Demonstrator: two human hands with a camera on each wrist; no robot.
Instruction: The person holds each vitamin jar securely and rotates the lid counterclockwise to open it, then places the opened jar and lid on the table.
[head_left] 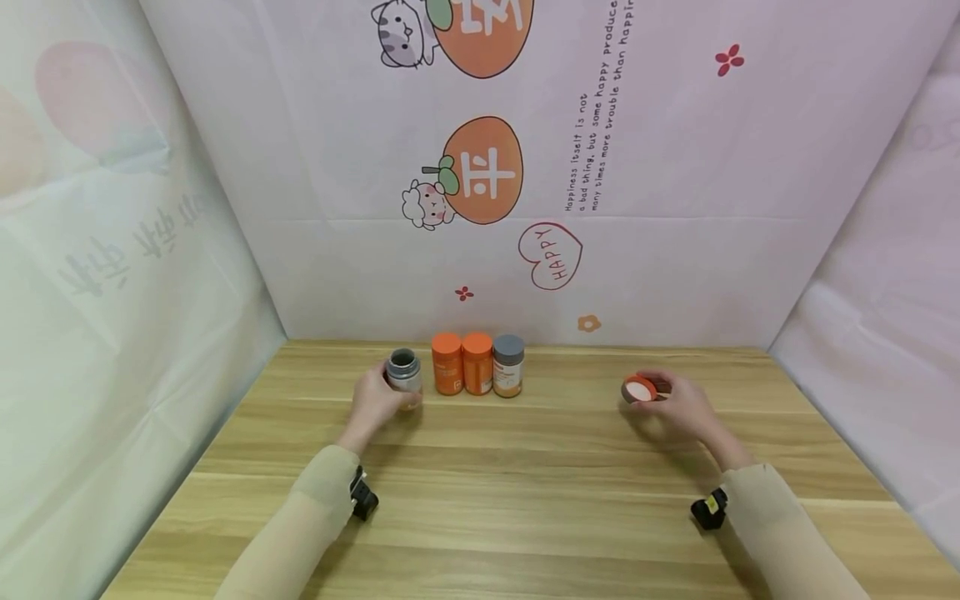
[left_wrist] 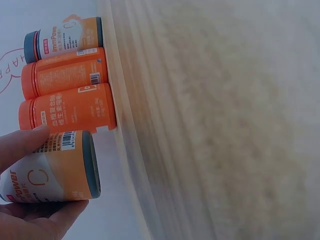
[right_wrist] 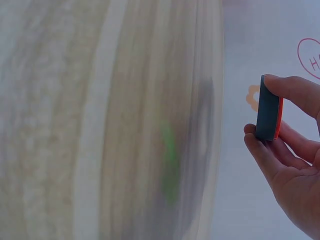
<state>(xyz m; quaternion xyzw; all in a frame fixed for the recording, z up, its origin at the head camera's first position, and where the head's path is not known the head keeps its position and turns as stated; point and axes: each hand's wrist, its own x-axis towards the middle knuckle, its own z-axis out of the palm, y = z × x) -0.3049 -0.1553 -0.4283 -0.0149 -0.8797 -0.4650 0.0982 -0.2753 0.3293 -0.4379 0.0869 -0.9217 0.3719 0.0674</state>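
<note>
My left hand (head_left: 372,402) grips a lidless supplement bottle (head_left: 406,379) around its sides, thumb and fingers on opposite sides. Its dark grey mouth faces up in the head view. The left wrist view shows the white and orange label of this bottle (left_wrist: 45,175) and its dark base close to the tabletop. Far to the right, my right hand (head_left: 686,406) pinches a bottle lid (head_left: 640,389) by its edge. White lining and an orange rim show on the lid's inside; in the right wrist view the lid (right_wrist: 268,110) has a dark grey outer side.
Beside the held bottle, two orange bottles (head_left: 447,364) and a grey-capped bottle (head_left: 508,367) stand in a row near the back wall. The wood-grain table (head_left: 510,500) spans the space between both arms. Printed cloth walls (head_left: 337,275) enclose the back and sides.
</note>
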